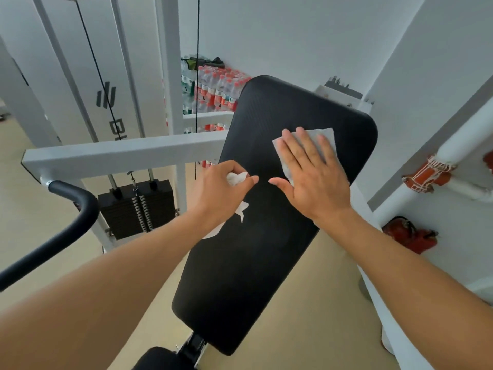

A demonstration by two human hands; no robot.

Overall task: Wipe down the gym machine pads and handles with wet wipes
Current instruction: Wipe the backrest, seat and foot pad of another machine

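Black back pad [256, 263], its long axis running away from the viewer, is pressed near its far end by the flat-fingered right hand [314, 180] over a spread wipe [324, 137]; a crumpled wipe [236, 178] is pinched by the left hand [221, 190] at mid-pad.

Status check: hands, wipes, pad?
Right hand flat, pressing wipe on pad. Left hand grips crumpled wipe. Nothing blocking pad.
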